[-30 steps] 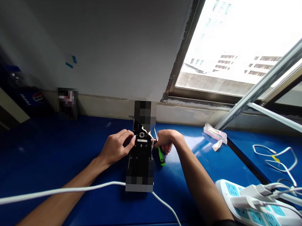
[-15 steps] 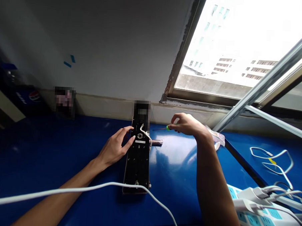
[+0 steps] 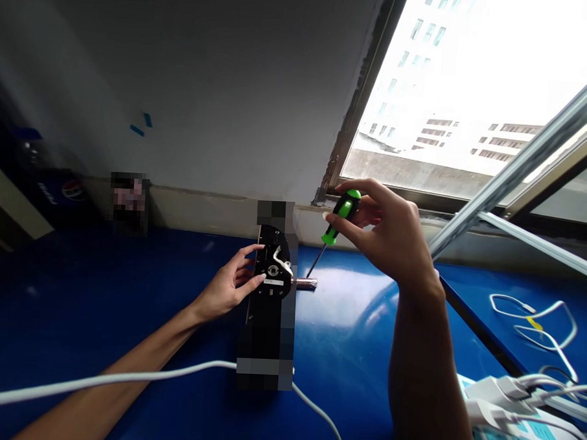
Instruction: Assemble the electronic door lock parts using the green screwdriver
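My right hand (image 3: pixel 378 227) is closed round the green and black handle of a screwdriver (image 3: pixel 341 217), whose thin shaft slants down to the left. The screwdriver's tip is close to a shiny copper-coloured tube (image 3: pixel 306 284), but I cannot tell whether they touch. Left of the tube is a long black electronic board (image 3: pixel 275 290) with a white cable (image 3: pixel 282 261) and a small square part in a ring; much of it is blurred by pixel blocks. My left hand (image 3: pixel 230 282) grips the board's left side, thumb and fingertips on its edge and face.
A thick white cable (image 3: pixel 160 372) crosses the blue table (image 3: pixel 181 332) in front. A white power strip (image 3: pixel 528 425) with several plugs stands at the lower right, near a loose white cable (image 3: pixel 557 309). Metal bars (image 3: pixel 514 165) slant before the window. A bottle (image 3: pixel 56 187) stands far left.
My right hand has risen with the screwdriver. Its shaft was nearly level and now points steeply down by the copper-coloured tube. My left hand stays at the board's left side.
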A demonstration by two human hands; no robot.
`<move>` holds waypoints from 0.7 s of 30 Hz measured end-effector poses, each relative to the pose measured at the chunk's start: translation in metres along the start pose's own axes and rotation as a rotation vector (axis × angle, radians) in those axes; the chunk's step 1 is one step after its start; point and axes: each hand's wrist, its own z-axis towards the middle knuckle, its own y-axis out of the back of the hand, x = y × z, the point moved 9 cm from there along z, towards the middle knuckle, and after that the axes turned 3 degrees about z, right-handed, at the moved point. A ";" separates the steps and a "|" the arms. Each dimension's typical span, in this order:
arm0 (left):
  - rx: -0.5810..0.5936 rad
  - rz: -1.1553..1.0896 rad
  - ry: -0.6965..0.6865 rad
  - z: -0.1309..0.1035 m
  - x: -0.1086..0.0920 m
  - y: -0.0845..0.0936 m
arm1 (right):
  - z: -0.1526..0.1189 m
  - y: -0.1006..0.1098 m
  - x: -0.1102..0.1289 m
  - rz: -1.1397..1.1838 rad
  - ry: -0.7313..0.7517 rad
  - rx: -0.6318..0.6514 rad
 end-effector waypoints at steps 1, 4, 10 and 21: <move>0.009 0.003 0.005 0.000 0.000 0.000 | 0.000 -0.001 0.006 0.002 0.045 -0.001; 0.028 0.025 0.022 -0.002 0.000 -0.001 | -0.003 -0.005 0.022 0.009 0.192 0.045; 0.085 0.031 0.006 -0.005 -0.004 -0.009 | -0.006 -0.005 0.034 0.010 0.285 0.079; 0.197 0.023 0.037 -0.010 -0.008 -0.019 | -0.008 -0.002 0.037 -0.018 0.299 0.083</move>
